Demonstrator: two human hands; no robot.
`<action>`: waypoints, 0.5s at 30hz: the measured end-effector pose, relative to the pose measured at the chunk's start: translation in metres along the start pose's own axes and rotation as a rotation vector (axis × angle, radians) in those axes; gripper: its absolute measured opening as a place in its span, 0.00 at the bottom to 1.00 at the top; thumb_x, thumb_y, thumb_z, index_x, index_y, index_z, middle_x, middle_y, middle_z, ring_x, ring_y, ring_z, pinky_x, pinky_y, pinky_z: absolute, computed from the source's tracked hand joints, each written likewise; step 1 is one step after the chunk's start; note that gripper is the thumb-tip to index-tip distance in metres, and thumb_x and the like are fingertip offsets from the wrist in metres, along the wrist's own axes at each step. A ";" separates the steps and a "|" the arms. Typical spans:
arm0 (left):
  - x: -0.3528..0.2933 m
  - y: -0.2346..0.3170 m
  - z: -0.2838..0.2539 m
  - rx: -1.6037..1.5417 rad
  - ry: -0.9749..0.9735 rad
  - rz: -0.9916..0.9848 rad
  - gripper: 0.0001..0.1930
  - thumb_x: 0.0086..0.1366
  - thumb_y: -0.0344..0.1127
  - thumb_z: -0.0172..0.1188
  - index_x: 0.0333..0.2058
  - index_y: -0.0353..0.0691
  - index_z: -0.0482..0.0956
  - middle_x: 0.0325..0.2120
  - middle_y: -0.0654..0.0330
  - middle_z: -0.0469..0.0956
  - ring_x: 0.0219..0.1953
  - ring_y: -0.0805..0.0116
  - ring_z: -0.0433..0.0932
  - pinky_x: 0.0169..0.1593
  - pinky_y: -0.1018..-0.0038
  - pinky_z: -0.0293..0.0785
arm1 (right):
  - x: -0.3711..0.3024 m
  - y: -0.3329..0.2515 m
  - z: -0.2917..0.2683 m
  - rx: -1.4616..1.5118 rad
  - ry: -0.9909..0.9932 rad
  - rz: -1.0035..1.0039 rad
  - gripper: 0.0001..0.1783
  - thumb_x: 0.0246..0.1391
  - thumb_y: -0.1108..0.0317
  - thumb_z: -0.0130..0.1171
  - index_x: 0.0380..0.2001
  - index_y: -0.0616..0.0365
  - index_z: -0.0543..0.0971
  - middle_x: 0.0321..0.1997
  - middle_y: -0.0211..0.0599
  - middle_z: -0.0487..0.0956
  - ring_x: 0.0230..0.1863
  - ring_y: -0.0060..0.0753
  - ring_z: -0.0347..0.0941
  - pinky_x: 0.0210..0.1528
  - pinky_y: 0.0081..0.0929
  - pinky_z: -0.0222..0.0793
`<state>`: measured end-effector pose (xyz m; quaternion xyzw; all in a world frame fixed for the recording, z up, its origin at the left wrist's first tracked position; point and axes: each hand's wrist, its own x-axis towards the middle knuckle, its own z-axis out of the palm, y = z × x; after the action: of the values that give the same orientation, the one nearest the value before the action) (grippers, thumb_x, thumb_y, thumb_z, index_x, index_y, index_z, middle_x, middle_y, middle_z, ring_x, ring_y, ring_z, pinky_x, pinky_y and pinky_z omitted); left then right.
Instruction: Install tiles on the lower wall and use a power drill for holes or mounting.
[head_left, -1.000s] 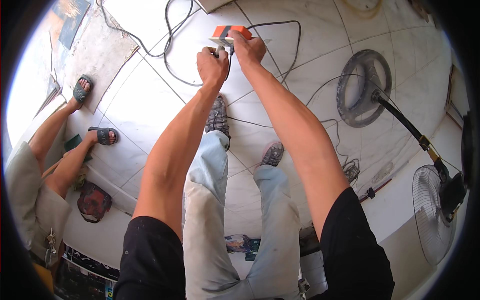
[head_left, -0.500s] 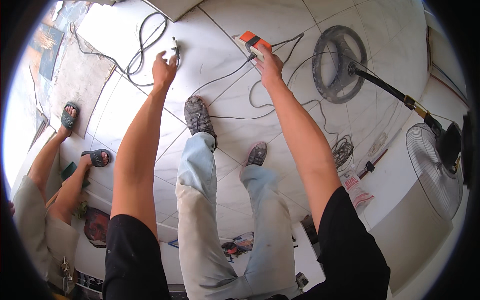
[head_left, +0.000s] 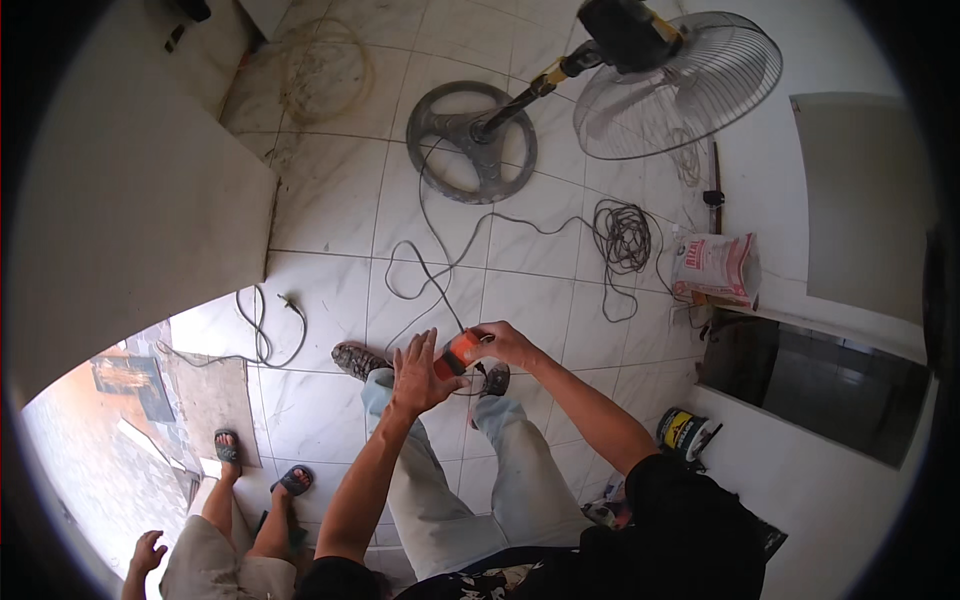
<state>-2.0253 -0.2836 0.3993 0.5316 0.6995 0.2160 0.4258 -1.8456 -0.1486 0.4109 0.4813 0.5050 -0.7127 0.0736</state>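
Up in front of the body, above the tiled floor (head_left: 325, 400), the orange box (head_left: 462, 348) is held between both hands. Its long axis is seen slanting from lower left to upper right: the lower end, crossed by dark tape (head_left: 448, 366), is pointed at the left palm, the upper end at the right fingers. By the right hand (head_left: 505, 345) the box is gripped, fingers curled around that upper end. The left hand (head_left: 415, 375) is laid alongside, fingers stretched out, unclosed; how firmly it is pressed cannot be told. Beyond, a grey cord (head_left: 440, 293) is looped across the tiles.
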 end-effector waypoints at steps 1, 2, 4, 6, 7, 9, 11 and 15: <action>-0.012 0.027 0.009 -0.074 -0.188 0.047 0.53 0.43 0.51 0.75 0.62 0.31 0.58 0.55 0.42 0.69 0.58 0.44 0.68 0.61 0.57 0.63 | -0.043 0.005 -0.003 -0.004 -0.024 0.049 0.27 0.42 0.61 0.67 0.45 0.65 0.79 0.40 0.39 0.82 0.43 0.28 0.76 0.49 0.25 0.69; -0.027 0.062 0.018 -0.146 -0.292 0.043 0.53 0.43 0.52 0.76 0.62 0.32 0.58 0.53 0.43 0.71 0.57 0.45 0.70 0.59 0.58 0.66 | -0.085 0.018 -0.010 0.019 -0.012 0.077 0.27 0.42 0.60 0.67 0.44 0.65 0.80 0.40 0.38 0.82 0.42 0.28 0.76 0.49 0.25 0.69; -0.058 0.128 0.030 -0.208 -0.449 0.036 0.52 0.43 0.52 0.76 0.62 0.34 0.59 0.49 0.44 0.75 0.54 0.47 0.73 0.56 0.60 0.69 | -0.156 0.034 -0.011 0.092 0.036 0.061 0.24 0.43 0.59 0.65 0.42 0.65 0.80 0.37 0.37 0.82 0.38 0.28 0.77 0.44 0.25 0.70; -0.088 0.184 0.054 -0.182 -0.528 0.026 0.49 0.44 0.51 0.75 0.61 0.36 0.61 0.48 0.44 0.76 0.53 0.49 0.75 0.54 0.62 0.71 | -0.215 0.052 -0.021 -0.003 0.042 0.068 0.27 0.39 0.55 0.65 0.41 0.65 0.80 0.37 0.41 0.82 0.38 0.33 0.77 0.44 0.28 0.71; -0.102 0.216 0.069 -0.165 -0.548 -0.007 0.47 0.45 0.50 0.75 0.60 0.38 0.62 0.47 0.44 0.77 0.53 0.50 0.75 0.54 0.62 0.71 | -0.250 0.059 -0.028 -0.104 0.062 0.107 0.29 0.38 0.53 0.66 0.41 0.65 0.80 0.39 0.44 0.82 0.39 0.36 0.78 0.46 0.29 0.70; -0.110 0.264 0.102 -0.037 -0.627 0.010 0.42 0.48 0.50 0.73 0.58 0.38 0.64 0.44 0.50 0.78 0.49 0.55 0.78 0.51 0.64 0.72 | -0.306 0.085 -0.058 -0.160 0.207 0.097 0.35 0.37 0.45 0.66 0.42 0.65 0.80 0.41 0.49 0.81 0.43 0.42 0.78 0.46 0.31 0.71; -0.103 0.288 0.150 -0.467 -0.663 -0.053 0.36 0.56 0.51 0.68 0.56 0.37 0.65 0.42 0.55 0.77 0.45 0.58 0.78 0.47 0.64 0.76 | -0.351 0.108 -0.086 -0.125 0.514 -0.102 0.50 0.40 0.34 0.65 0.54 0.68 0.71 0.47 0.56 0.77 0.47 0.48 0.75 0.51 0.35 0.70; -0.086 0.420 0.189 -1.017 -0.667 -0.248 0.24 0.67 0.50 0.57 0.54 0.42 0.69 0.44 0.60 0.75 0.44 0.62 0.76 0.46 0.63 0.76 | -0.544 0.115 -0.171 0.389 1.100 -0.495 0.31 0.52 0.52 0.65 0.51 0.65 0.74 0.48 0.46 0.77 0.46 0.36 0.76 0.52 0.32 0.70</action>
<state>-1.6280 -0.2481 0.6448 0.2158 0.3948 0.2937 0.8434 -1.3875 -0.2760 0.7455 0.6509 0.4267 -0.4355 -0.4524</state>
